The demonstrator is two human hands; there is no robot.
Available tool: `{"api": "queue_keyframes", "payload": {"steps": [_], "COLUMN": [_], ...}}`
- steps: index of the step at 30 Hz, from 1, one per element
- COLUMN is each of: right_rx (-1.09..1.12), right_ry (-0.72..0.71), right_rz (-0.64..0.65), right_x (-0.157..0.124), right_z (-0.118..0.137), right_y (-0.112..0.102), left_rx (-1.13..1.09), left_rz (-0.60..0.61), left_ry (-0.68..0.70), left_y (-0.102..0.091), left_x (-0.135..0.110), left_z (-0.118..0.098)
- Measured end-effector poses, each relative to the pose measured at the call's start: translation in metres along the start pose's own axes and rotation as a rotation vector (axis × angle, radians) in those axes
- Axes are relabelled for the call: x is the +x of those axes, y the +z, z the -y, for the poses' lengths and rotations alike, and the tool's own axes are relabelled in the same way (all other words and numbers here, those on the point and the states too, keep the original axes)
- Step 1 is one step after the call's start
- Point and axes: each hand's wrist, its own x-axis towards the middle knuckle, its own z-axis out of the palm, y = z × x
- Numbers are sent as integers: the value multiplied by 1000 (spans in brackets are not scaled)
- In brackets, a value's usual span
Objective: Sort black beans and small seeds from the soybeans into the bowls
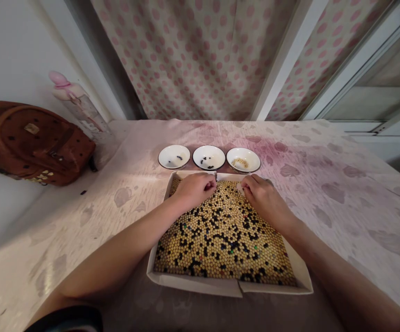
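Note:
A shallow white cardboard box (203, 282) is filled with small round beads (220, 240), mostly gold with many black ones and a few green and red. My left hand (195, 188) is over the box's far left part, its fingers curled together; anything in them is hidden. Over the far right part, my right hand (262, 196) has thumb and fingers pinched together, and I cannot make out what is between them. Just beyond the box stand three white dark-rimmed bowls: the left bowl (168, 153) and middle bowl (203, 151) hold a few dark beads, the right bowl (250, 154) several gold ones.
A brown backpack (37, 143) leans at the left of the table, beside a clear bottle with a pink top (82, 108). A patterned cloth (324, 193) covers the table. Behind it hangs a pink-dotted curtain (200, 60). A small dark bit (84, 192) lies near the backpack.

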Motion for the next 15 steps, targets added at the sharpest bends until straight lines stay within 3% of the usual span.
{"api": "queue_keyframes", "payload": {"steps": [15], "right_rx": [101], "right_ry": [9], "right_rz": [17], "right_x": [-1], "right_z": [-3], "right_y": [4], "left_rx": [4], "left_rz": [-2], "left_ry": [-12], "left_y": [-1], "left_x": [-1], "left_z": [-2]}}
